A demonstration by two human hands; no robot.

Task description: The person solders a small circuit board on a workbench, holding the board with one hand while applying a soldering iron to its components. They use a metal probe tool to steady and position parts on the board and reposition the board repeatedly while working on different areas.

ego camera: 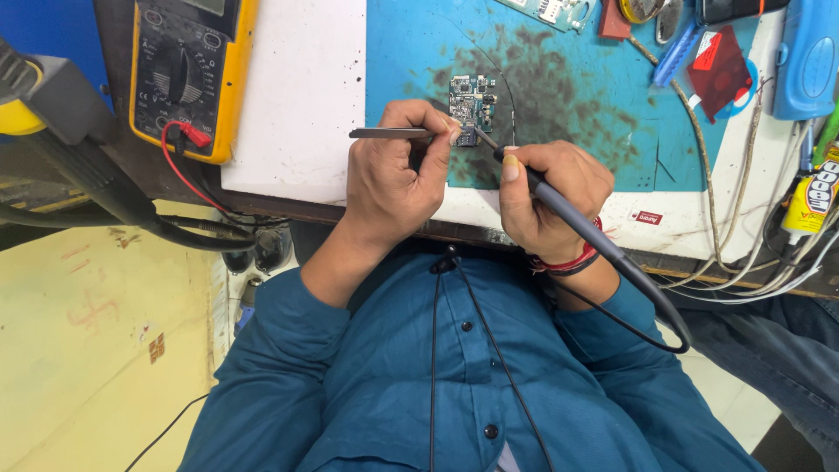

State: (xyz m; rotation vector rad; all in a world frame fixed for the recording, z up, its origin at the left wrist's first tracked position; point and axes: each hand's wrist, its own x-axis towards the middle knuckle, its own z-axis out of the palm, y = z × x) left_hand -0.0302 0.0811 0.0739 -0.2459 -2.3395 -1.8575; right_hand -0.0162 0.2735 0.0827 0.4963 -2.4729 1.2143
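Bench: blue work mat (594,96), heavily stained with dark smudges, lies on a white board (297,96) at the table's near edge. Yellow multimeter (188,74) sits left of the board, with a red probe plug (194,135) in its lower jack and the lead trailing down off the edge. Blue plastic case (808,57) at far right, with a red translucent piece (721,70) beside it. White cables (743,253) run down the right side, past a yellow glue tube (813,201).

Left hand (393,175) pinches metal tweezers (393,133) between thumb and fingers, fingers curled tight. The tweezers lie level, tips pointing right at the board's lower edge.

Right hand (551,197) wraps a dark soldering iron (559,205) pen-style, thumb pressed on the barrel. Its cord loops down over the wrist. The tip angles up-left to the same spot as the tweezers.

Small green circuit board (470,100) lies on the mat just above both hands, in the darkest stained patch. Tweezer tips and iron tip meet at its bottom edge; can't tell whether the tweezers grip a part there.
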